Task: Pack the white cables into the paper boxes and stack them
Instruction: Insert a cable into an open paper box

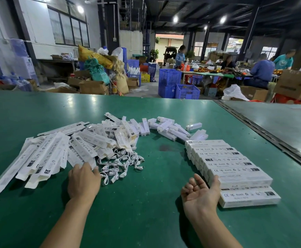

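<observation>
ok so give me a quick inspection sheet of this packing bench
surface: green table, dark stain mid-bench
job's things: flat paper boxes heaped left; packed boxes in an overlapping row right
clutter: small white boxes scattered at the back
hands: left hand on a flat box end, grip unclear; right hand palm up, fingers loose, thumb against the packed row
cables: white cables in a loose pile, centre-left
surroundings: blue crates, cartons, people at far tables
</observation>
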`<state>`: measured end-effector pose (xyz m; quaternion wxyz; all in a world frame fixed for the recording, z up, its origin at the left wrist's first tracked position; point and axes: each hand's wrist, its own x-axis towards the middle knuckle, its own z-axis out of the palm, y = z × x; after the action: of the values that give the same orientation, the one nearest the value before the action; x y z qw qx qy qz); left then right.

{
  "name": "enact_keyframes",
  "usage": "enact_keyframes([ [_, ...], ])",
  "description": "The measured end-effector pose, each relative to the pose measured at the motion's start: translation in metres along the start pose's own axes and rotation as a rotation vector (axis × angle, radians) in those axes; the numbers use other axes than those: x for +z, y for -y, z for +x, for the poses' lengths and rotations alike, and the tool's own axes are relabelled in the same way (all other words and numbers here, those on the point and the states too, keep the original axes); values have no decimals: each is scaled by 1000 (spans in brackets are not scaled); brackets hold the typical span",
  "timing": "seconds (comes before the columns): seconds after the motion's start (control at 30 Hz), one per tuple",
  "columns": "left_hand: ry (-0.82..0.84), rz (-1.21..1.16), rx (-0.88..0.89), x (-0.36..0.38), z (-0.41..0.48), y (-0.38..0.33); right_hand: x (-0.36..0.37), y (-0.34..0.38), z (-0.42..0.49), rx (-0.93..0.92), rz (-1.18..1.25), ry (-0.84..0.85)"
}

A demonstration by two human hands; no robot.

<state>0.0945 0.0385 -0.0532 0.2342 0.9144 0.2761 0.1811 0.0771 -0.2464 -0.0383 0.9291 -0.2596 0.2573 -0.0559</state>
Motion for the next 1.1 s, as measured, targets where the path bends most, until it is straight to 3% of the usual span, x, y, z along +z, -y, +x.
enact_keyframes([
  [0.23, -236, -387, -134, -5, 5, 7, 0, -1, 2, 6, -20, 26],
  [0.47, -345, -718, -182, -7, 6, 2, 1, -4, 0, -4, -50, 59],
  [0.63, -401, -849, 66, -12, -12, -19, 1, -9, -4, 61, -135, 162],
  [0.87, -366, -801, 450, -4, -47, -44, 18, -29, -24, 183, -525, 390],
  [1.1, -283, -716, 814, 15, -78, -67, 25, -39, -33, 226, -503, 552],
])
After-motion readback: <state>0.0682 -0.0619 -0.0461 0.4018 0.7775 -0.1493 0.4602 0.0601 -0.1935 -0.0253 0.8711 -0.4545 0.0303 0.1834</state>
